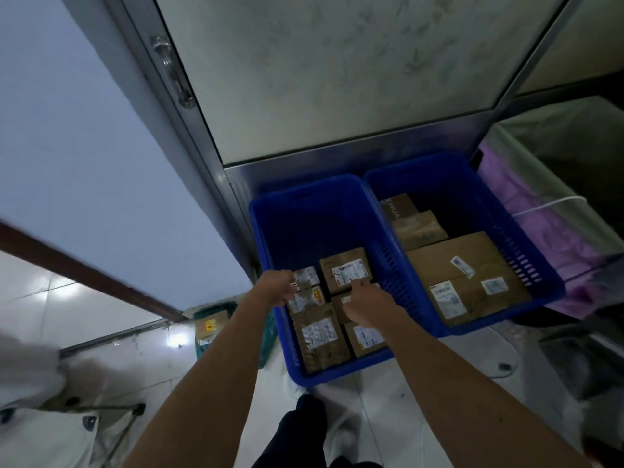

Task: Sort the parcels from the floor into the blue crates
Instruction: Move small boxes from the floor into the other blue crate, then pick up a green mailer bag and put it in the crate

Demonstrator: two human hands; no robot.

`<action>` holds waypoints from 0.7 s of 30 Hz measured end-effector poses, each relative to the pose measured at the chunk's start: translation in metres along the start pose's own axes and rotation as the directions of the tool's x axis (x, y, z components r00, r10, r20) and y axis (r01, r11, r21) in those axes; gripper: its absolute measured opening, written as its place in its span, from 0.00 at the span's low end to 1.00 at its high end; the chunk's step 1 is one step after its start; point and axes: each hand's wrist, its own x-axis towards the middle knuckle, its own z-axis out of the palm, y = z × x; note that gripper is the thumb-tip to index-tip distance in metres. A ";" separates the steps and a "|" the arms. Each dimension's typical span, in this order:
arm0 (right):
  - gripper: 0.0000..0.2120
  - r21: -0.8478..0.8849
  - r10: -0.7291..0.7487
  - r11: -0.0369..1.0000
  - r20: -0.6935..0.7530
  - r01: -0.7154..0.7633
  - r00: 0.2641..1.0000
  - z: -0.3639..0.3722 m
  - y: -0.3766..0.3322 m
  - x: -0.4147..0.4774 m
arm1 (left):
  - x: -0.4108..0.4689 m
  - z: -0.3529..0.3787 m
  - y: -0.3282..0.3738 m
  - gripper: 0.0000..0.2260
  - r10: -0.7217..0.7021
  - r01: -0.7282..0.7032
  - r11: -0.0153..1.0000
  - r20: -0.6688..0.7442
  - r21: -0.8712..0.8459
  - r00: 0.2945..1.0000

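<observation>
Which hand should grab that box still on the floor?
Probably the left hand. The floor box lies left of the left crate, on that hand's side; the right hand would have to cross over.

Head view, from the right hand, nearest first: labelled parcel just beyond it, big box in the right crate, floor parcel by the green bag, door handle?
1. Labelled parcel, in the left crate, right beside the right hand.
2. Big box, in the right crate, to the right.
3. Floor parcel, left of the left crate.
4. Door handle, high at upper left.
</observation>
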 end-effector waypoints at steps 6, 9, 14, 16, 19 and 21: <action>0.33 0.272 -0.016 0.962 -0.022 0.022 1.000 0.004 0.013 -0.046 | -0.048 0.010 -0.016 0.10 0.068 -0.072 0.992 0.044 0.101 0.997; 0.31 0.299 -0.015 0.954 -0.028 0.023 0.999 0.007 0.014 -0.070 | -0.068 0.015 -0.031 0.06 0.146 -0.140 0.982 -0.043 0.131 0.988; 0.26 0.327 -0.044 0.944 -0.019 0.047 0.999 0.017 0.011 -0.090 | -0.089 0.017 -0.062 0.07 0.180 -0.166 0.977 -0.101 0.137 0.978; 0.23 0.286 -0.066 0.956 -0.021 0.069 0.998 0.022 0.006 -0.095 | -0.094 0.014 -0.074 0.09 0.181 -0.162 0.973 -0.112 0.163 0.977; 0.21 0.277 -0.097 0.956 0.003 0.092 0.995 0.032 -0.005 -0.097 | -0.098 0.002 -0.088 0.05 0.170 -0.145 0.975 -0.149 0.168 0.974; 0.18 0.280 -0.122 0.953 0.011 0.114 0.992 0.040 -0.015 -0.095 | -0.099 -0.008 -0.097 0.05 0.145 -0.122 0.982 -0.166 0.143 0.975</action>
